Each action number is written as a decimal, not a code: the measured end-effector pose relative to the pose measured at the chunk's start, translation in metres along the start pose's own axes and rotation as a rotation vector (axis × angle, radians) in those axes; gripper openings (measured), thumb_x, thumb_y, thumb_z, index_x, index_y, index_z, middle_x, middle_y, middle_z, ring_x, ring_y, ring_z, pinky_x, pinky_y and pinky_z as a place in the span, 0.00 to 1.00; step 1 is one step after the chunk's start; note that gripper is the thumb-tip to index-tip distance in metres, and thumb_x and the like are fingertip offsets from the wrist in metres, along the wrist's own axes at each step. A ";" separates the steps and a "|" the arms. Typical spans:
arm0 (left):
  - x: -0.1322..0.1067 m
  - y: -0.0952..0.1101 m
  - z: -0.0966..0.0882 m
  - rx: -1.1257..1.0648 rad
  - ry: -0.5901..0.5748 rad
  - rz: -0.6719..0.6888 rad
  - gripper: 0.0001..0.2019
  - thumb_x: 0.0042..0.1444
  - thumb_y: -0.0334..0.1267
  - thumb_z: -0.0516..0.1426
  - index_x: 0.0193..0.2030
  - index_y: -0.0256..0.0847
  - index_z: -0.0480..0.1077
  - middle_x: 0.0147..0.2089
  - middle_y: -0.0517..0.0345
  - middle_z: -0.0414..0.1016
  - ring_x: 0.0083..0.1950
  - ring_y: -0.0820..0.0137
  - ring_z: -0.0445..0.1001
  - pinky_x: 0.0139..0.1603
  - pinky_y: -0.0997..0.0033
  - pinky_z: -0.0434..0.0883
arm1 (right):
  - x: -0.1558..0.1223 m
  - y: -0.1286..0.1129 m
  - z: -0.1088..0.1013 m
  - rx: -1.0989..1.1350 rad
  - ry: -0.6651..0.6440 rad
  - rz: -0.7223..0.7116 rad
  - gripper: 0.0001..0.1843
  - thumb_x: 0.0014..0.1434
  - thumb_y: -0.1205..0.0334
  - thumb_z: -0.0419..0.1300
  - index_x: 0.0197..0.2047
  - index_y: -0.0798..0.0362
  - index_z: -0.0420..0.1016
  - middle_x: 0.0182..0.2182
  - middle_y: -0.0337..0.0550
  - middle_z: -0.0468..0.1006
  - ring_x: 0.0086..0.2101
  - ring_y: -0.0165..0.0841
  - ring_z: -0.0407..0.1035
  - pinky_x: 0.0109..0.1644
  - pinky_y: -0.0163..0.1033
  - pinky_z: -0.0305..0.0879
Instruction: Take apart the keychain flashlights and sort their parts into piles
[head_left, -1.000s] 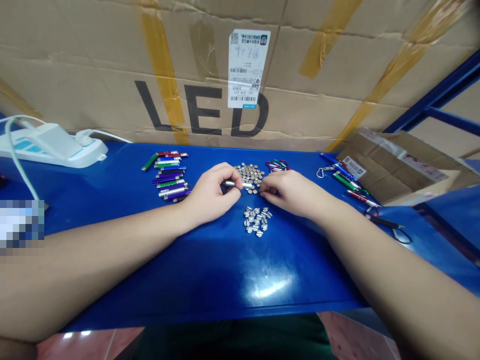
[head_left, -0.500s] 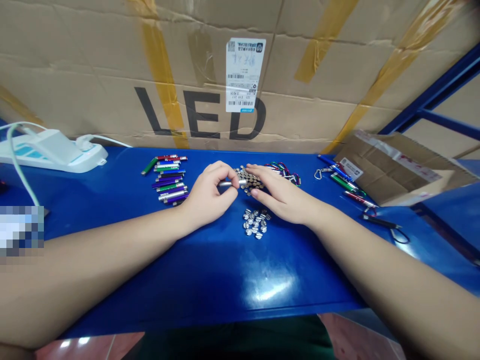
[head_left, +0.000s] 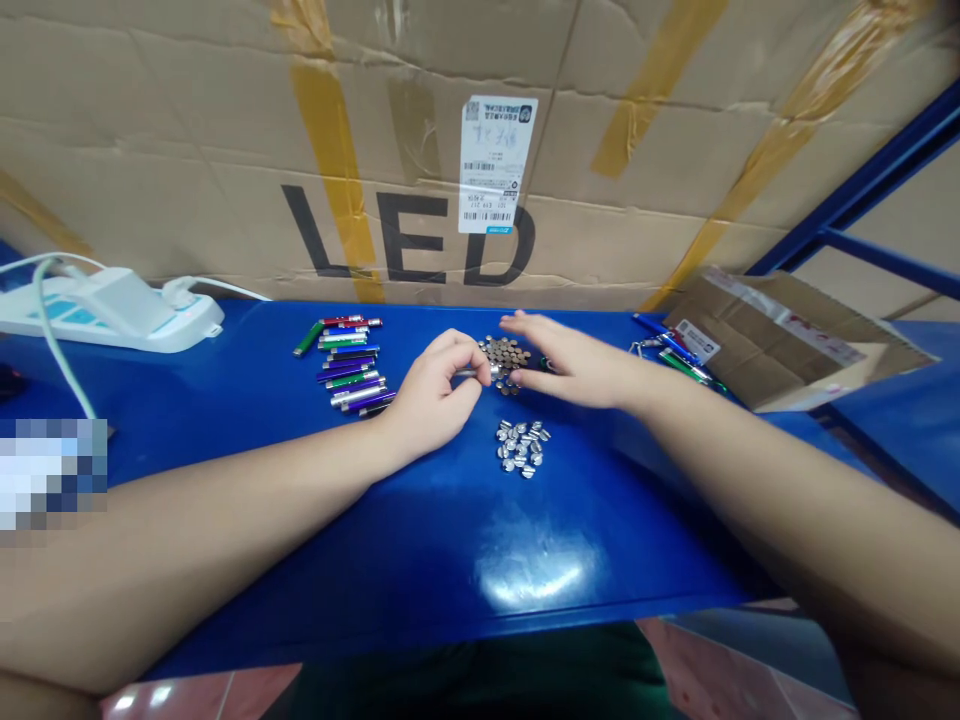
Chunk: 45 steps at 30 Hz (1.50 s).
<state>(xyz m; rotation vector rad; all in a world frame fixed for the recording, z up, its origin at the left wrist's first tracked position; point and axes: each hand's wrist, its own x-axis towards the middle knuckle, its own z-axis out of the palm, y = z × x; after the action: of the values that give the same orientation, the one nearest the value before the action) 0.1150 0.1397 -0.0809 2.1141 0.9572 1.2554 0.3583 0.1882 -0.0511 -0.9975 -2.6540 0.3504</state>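
My left hand (head_left: 439, 392) is closed, with thumb and fingertips around a slim silver metal tube (head_left: 466, 374) that looks like a small penlight body. Just beyond its fingertips lies a pile of small coin-like button cells (head_left: 504, 352). My right hand (head_left: 581, 362) hovers to the right of that pile, fingers apart, and nothing shows in its grip. It covers most of the coloured carabiner clips behind it; a bit of a green clip (head_left: 547, 366) peeks out. Nearer to me, below the pile, sit several loose silver end caps (head_left: 521, 450).
Coloured metal tubes (head_left: 352, 372) lie in a row on the left of the blue table (head_left: 360, 580). Tubes with clips (head_left: 679, 355) rest beside an open cardboard box (head_left: 795, 340) on the right. A white power strip (head_left: 180, 328) stands back left, and a large carton (head_left: 600, 230) walls the back.
My right hand has moved right, away from the left hand, and its fingers are spread more. The left hand keeps the tube. The whole view has shifted slightly.
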 end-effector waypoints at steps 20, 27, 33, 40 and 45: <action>0.001 -0.002 0.003 -0.035 -0.050 -0.018 0.10 0.54 0.21 0.54 0.30 0.40 0.71 0.38 0.58 0.70 0.44 0.67 0.72 0.50 0.63 0.70 | 0.001 -0.026 0.007 -0.137 -0.062 0.159 0.11 0.61 0.58 0.68 0.34 0.52 0.71 0.34 0.45 0.76 0.39 0.40 0.69 0.43 0.42 0.63; 0.001 -0.002 0.003 -0.026 -0.060 -0.018 0.10 0.53 0.22 0.54 0.29 0.41 0.71 0.38 0.58 0.71 0.43 0.67 0.72 0.50 0.63 0.71 | 0.011 -0.024 0.013 -0.102 -0.037 0.185 0.09 0.59 0.63 0.67 0.34 0.52 0.70 0.33 0.43 0.76 0.33 0.35 0.68 0.37 0.38 0.58; 0.002 -0.002 0.002 -0.027 -0.060 -0.020 0.10 0.54 0.22 0.54 0.29 0.41 0.71 0.38 0.57 0.71 0.44 0.67 0.72 0.52 0.62 0.72 | 0.019 -0.020 0.015 -0.113 0.001 0.187 0.11 0.60 0.63 0.67 0.32 0.51 0.67 0.31 0.42 0.76 0.30 0.32 0.65 0.35 0.37 0.56; 0.001 -0.003 0.002 -0.026 -0.065 -0.023 0.10 0.54 0.22 0.54 0.30 0.40 0.71 0.38 0.57 0.71 0.44 0.67 0.72 0.51 0.62 0.71 | 0.013 -0.023 0.007 0.030 -0.105 0.211 0.10 0.57 0.63 0.68 0.33 0.51 0.70 0.28 0.38 0.76 0.28 0.32 0.67 0.32 0.36 0.56; 0.002 -0.003 0.003 -0.027 -0.059 -0.038 0.10 0.54 0.21 0.54 0.30 0.40 0.71 0.39 0.57 0.71 0.44 0.67 0.72 0.51 0.62 0.72 | 0.012 -0.021 0.010 0.027 -0.125 0.217 0.04 0.59 0.67 0.66 0.33 0.52 0.75 0.28 0.37 0.79 0.29 0.32 0.70 0.35 0.36 0.59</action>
<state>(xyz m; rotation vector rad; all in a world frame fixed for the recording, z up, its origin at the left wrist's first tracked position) 0.1173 0.1430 -0.0837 2.0907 0.9454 1.1741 0.3333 0.1797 -0.0514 -1.2983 -2.6462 0.5084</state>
